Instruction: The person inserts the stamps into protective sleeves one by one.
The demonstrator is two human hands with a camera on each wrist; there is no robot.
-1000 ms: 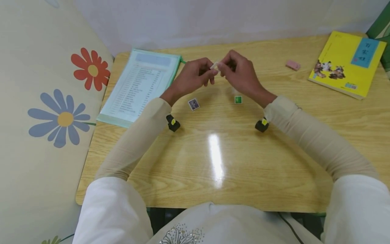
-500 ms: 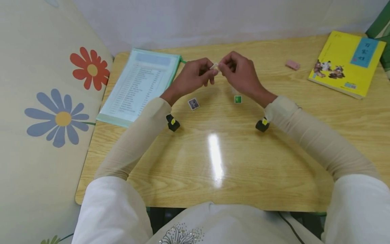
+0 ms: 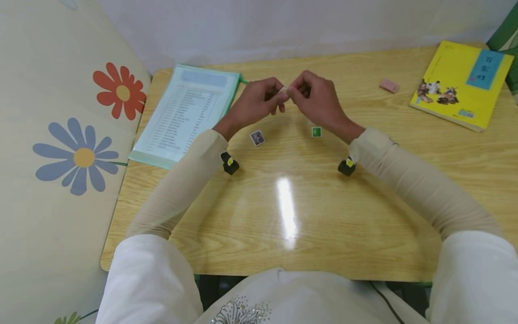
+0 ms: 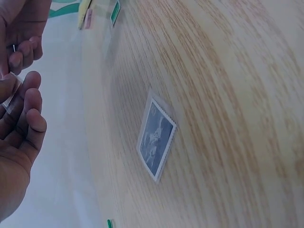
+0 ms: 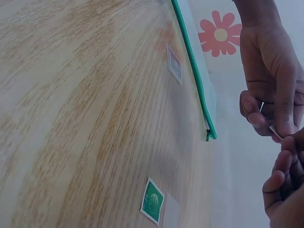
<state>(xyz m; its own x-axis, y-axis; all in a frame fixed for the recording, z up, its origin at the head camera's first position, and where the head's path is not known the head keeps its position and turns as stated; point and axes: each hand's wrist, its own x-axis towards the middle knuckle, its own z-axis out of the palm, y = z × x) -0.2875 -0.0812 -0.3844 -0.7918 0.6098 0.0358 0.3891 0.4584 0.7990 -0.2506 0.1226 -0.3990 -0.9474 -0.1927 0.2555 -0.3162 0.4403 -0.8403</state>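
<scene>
Both hands meet above the far part of the table, fingertips together. My left hand [image 3: 256, 101] pinches a small stamp [image 4: 13, 92] between thumb and fingers; only a pale edge and a bit of brownish print show. My right hand [image 3: 319, 101] pinches the stamp's other edge with thumb and forefinger, covering most of it. Below the left hand, a dark stamp [image 4: 156, 137] with a white perforated border lies on the table in a clear sleeve. Under the right wrist lies a green stamp [image 5: 152, 201], with a clear sleeve [image 5: 171, 211] beside it.
A pale green zip folder [image 3: 186, 112] with a printed list lies at the left. To the right are a pink eraser [image 3: 389, 86] and a yellow book [image 3: 461, 85]. Black wrist cameras [image 3: 230, 164] hang below both wrists. A wall stands behind the table [image 3: 251, 225].
My right hand has shifted slightly left and its fingertips have closed in against the left hand's, covering more of the stamp. The left hand and the stamps on the table stay put.
</scene>
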